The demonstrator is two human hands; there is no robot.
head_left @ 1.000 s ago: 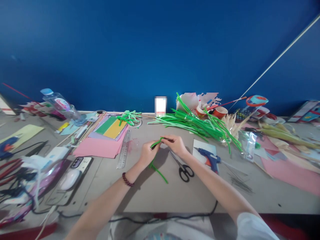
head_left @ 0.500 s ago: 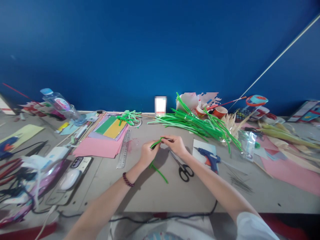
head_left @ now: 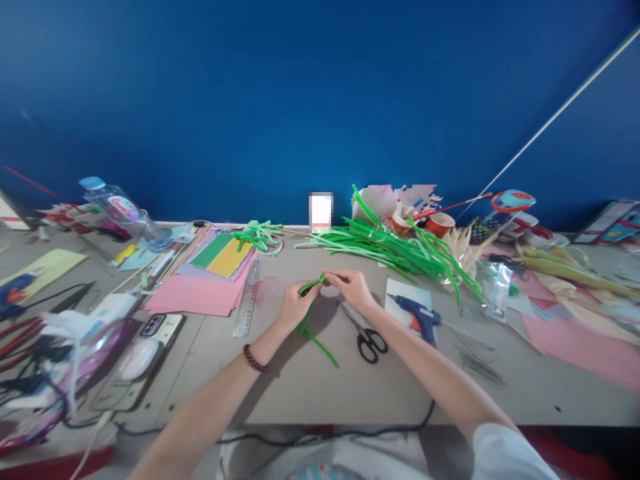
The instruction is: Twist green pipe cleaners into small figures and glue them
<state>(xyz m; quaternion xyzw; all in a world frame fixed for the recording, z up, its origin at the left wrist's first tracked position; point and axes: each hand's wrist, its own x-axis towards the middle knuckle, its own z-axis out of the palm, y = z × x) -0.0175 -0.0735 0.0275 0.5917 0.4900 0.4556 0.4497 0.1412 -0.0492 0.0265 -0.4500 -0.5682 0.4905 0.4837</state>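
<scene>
Two bare forearms, the left [head_left: 215,410] and the right [head_left: 425,357], reach forward and slant inward, bringing the hands close together. The bare left hand [head_left: 297,305] is curled, thumb and fingers pinched, with a bracelet of round dark-red beads [head_left: 255,359] around its wrist; the bare right hand [head_left: 354,288] faces it in a fingertip pinch, a white fabric sleeve [head_left: 505,453] covering that upper arm

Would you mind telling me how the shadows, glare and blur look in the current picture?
Head view: a soft shadow lies on the table between the left hand and right hand; head view: glare whitens the clear plastic at right; head view: the pink paper toward the right edge looks smeared, the scissors nearer the middle clearer.
</scene>
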